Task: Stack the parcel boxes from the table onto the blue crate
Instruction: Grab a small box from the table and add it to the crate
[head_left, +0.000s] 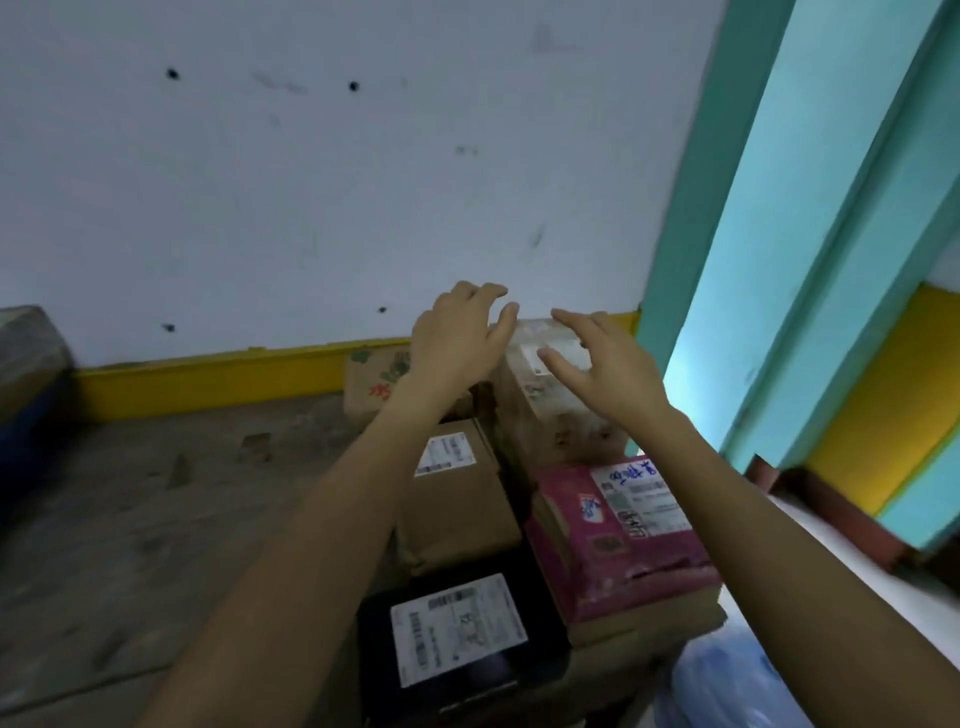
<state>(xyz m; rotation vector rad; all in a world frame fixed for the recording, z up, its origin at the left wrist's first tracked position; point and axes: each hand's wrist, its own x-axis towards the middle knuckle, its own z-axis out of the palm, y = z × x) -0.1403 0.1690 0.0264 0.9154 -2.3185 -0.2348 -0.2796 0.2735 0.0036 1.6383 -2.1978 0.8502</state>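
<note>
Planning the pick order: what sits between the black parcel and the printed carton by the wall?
A brown box with a white label on top lies there, as the head view shows.

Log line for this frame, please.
phase: pre-grasp | left hand: open | right hand: open | near: tall box | held: nothing

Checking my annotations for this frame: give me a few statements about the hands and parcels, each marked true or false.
Both the left hand and the right hand reach toward the tall taped box at the back. True.
The pink box lies left of the black parcel. False: it lies to its right.
The black parcel bears a white label. True.
The right hand grips the pink box. False: its fingers are spread and hold nothing.
</note>
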